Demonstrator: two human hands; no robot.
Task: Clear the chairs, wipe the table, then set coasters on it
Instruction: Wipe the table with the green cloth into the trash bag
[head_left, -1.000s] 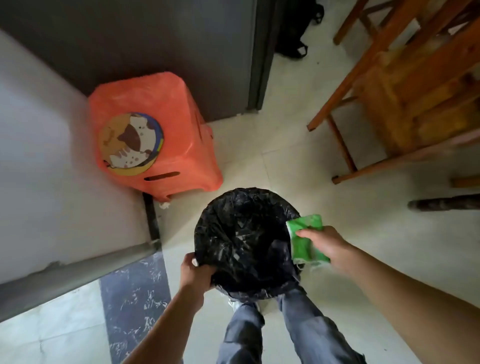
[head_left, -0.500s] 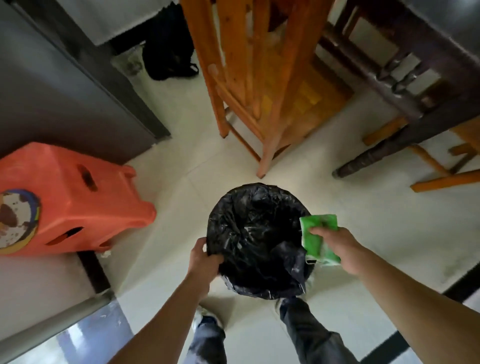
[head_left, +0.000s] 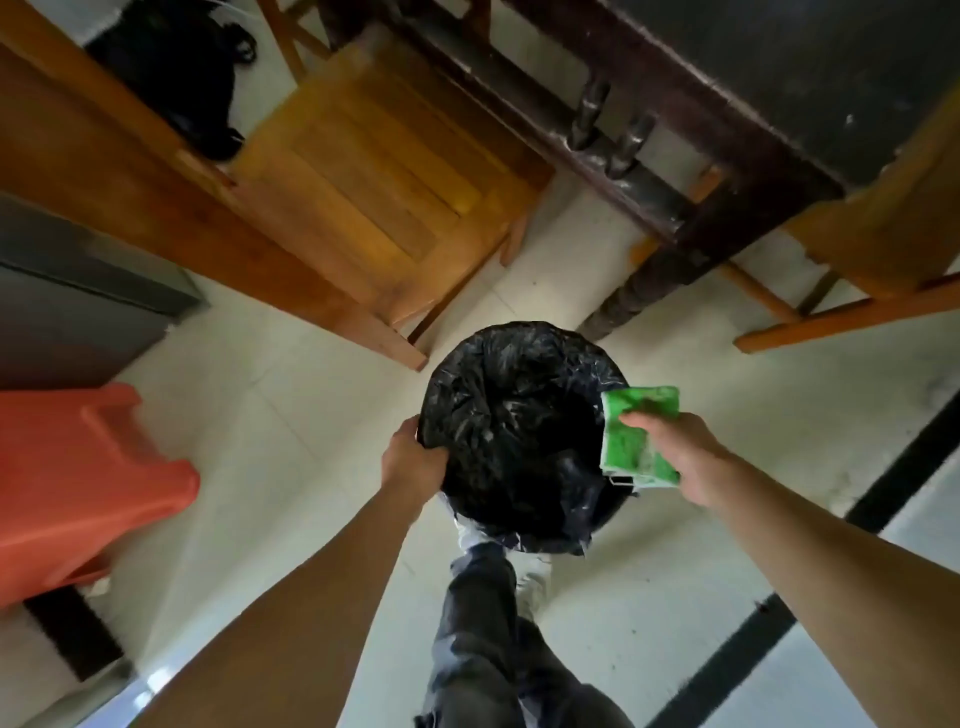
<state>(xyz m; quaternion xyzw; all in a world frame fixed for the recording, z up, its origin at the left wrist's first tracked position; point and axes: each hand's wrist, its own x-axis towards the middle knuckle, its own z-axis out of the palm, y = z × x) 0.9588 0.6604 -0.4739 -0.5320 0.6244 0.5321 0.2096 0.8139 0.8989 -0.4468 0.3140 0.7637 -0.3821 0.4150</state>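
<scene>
Green cloth (head_left: 636, 441): you hold it folded at the right rim of the black-lined bin (head_left: 509, 431).
Right hand (head_left: 680, 457): fingers curled round the cloth.
Left hand (head_left: 413, 462): fingers curled over the bin's left rim.
Wooden chair (head_left: 379, 171): beyond the bin, left of the dark counter (head_left: 779, 78).
Orange stool (head_left: 78, 478): far left.

One bin (head_left: 519, 431) is counted. Two hands are counted at its rim: the left hand (head_left: 413, 462) and the right hand (head_left: 675, 452). One cloth (head_left: 639, 436) is seen at the bin's right edge. Two chairs are counted beyond the bin: a near chair (head_left: 384, 171) to the left and a far chair (head_left: 893, 234) to the right. One table (head_left: 779, 67) is seen beyond the bin, one stool (head_left: 78, 483) to its left, and one bag (head_left: 176, 78) far beyond it.
</scene>
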